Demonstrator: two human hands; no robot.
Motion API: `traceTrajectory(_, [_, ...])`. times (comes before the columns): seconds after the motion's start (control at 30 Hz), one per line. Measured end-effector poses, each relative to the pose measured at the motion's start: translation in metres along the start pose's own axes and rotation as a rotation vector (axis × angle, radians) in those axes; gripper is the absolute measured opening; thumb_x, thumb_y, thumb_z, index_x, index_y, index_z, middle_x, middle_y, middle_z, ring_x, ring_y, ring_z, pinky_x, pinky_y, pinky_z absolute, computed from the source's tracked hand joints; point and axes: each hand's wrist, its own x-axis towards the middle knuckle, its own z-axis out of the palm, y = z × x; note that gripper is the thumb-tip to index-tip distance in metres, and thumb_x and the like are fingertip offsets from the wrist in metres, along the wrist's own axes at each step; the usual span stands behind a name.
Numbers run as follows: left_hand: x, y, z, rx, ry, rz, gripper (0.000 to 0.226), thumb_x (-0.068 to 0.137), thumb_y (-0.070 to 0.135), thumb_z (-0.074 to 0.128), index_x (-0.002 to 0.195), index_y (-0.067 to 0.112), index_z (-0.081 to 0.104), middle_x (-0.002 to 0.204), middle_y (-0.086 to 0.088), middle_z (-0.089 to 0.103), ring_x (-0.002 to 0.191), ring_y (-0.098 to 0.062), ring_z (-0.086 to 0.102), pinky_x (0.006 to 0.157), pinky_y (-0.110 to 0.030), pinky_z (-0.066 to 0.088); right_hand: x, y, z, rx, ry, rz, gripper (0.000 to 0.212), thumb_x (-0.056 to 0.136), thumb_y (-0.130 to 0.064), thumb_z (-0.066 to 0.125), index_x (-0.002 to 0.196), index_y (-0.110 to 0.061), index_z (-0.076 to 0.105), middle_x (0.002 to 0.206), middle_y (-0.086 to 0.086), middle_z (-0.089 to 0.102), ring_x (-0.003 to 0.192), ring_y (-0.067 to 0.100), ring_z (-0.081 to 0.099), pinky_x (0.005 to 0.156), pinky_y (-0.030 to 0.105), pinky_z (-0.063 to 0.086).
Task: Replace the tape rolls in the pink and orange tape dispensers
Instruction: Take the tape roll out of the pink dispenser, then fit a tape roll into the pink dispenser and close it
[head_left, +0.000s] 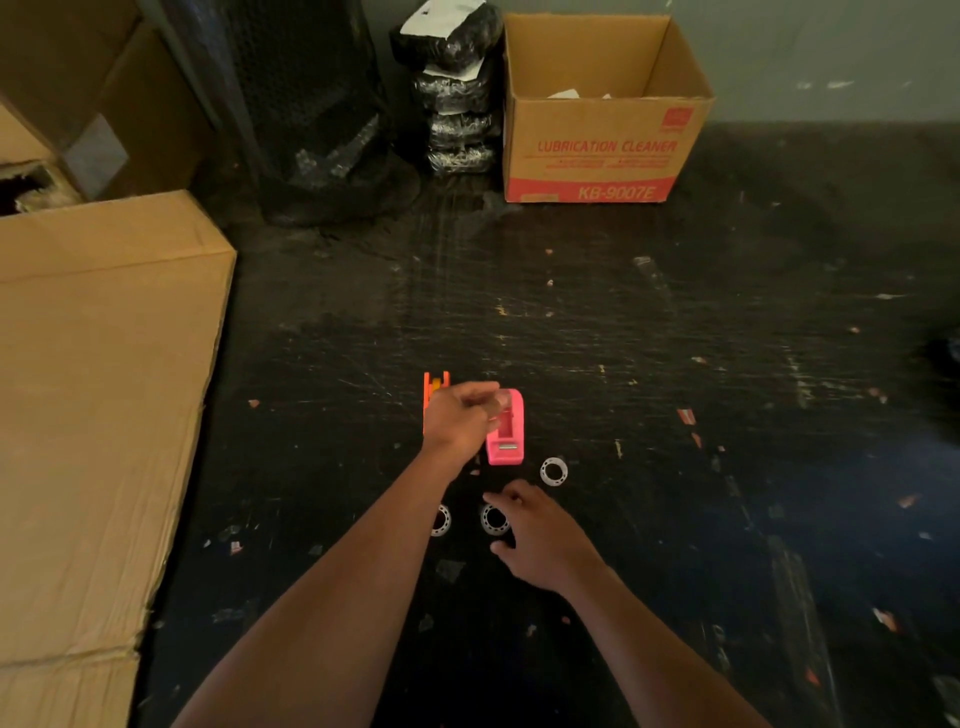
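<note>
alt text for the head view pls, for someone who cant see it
A person's left hand reaches over a pink tape dispenser on a dark scuffed floor, beside an orange dispenser. The right hand hovers by three tape rolls; cardboard boxes stand behind.

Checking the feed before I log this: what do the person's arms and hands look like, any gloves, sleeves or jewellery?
Both forearms are bare right up to the bottom edge of the frame, with no sleeves in view. The left hand and right hand wear no gloves. No watch, bracelet or ring is visible, though the dim light could hide small details.
</note>
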Motion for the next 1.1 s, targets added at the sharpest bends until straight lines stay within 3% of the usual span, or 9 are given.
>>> traceTrajectory(0.17, [0.001,0.0,-0.001,0.007,0.002,0.002,0.033,0.093,0.009,0.074,0.126,0.014,0.071,0.124,-0.005,0.073,0.114,-0.017,0.071,0.091,-0.032,0.063,0.002,0.001,-0.012,0.166,0.116,0.07,0.052,0.094,-0.027,0.069,0.144,-0.024,0.055,0.141,-0.006,0.054,0.13,0.011,0.054,0.108,0.027,0.045])
traceTrajectory(0.33, [0.001,0.002,-0.002,-0.03,-0.008,0.013,0.032,0.094,0.008,0.073,0.126,0.011,0.07,0.121,-0.006,0.075,0.113,-0.016,0.071,0.085,-0.027,0.062,0.009,0.004,-0.044,0.618,0.284,0.158,0.029,0.095,-0.026,0.072,0.122,-0.035,0.066,0.115,-0.019,0.07,0.107,-0.004,0.064,0.095,0.023,0.053])
traceTrajectory(0.5, [0.002,0.008,0.001,-0.059,-0.032,0.027,0.03,0.094,0.007,0.072,0.123,0.014,0.071,0.116,-0.005,0.077,0.105,-0.014,0.075,0.089,-0.032,0.064,0.024,0.007,-0.085,0.968,0.379,0.208,0.014,0.097,-0.023,0.07,0.11,-0.026,0.071,0.11,-0.009,0.075,0.107,0.006,0.07,0.098,0.034,0.056])
traceTrajectory(0.67, [0.002,0.017,0.002,-0.108,-0.066,0.044,0.028,0.094,0.007,0.073,0.12,0.017,0.073,0.116,-0.004,0.077,0.11,-0.018,0.074,0.096,-0.041,0.062,0.035,0.006,-0.112,1.181,0.376,0.207,0.026,0.105,-0.029,0.058,0.13,-0.024,0.062,0.116,0.0,0.073,0.101,0.012,0.074,0.086,0.032,0.06])
traceTrajectory(0.8, [0.0,0.023,0.001,-0.119,-0.088,0.066,0.028,0.094,0.008,0.073,0.12,0.018,0.072,0.117,-0.005,0.076,0.109,-0.019,0.075,0.095,-0.042,0.063,0.042,0.008,-0.12,1.312,0.334,0.206,0.024,0.105,-0.023,0.058,0.127,-0.016,0.065,0.119,0.007,0.073,0.102,0.016,0.077,0.089,0.033,0.062])
traceTrajectory(0.9, [-0.002,0.027,0.0,-0.133,-0.087,0.075,0.028,0.094,0.007,0.072,0.121,0.016,0.072,0.117,-0.006,0.076,0.109,-0.019,0.075,0.093,-0.037,0.064,0.046,0.01,-0.122,1.36,0.298,0.217,0.024,0.106,-0.023,0.058,0.125,-0.013,0.067,0.121,0.014,0.074,0.104,0.022,0.077,0.091,0.036,0.062])
traceTrajectory(1.03, [-0.002,0.03,-0.001,-0.153,-0.084,0.074,0.031,0.094,0.005,0.071,0.124,0.013,0.071,0.116,-0.005,0.076,0.108,-0.016,0.074,0.086,-0.029,0.064,0.044,0.008,-0.127,1.321,0.323,0.186,0.027,0.108,-0.028,0.051,0.129,-0.018,0.065,0.114,0.01,0.072,0.091,0.015,0.075,0.076,0.027,0.06])
traceTrajectory(1.1, [-0.003,0.031,-0.002,-0.164,-0.086,0.079,0.032,0.095,0.005,0.071,0.125,0.013,0.07,0.116,-0.006,0.075,0.108,-0.016,0.074,0.086,-0.029,0.064,0.045,0.009,-0.129,1.362,0.285,0.178,0.027,0.108,-0.024,0.052,0.131,-0.018,0.065,0.113,0.009,0.072,0.094,0.016,0.074,0.078,0.028,0.059])
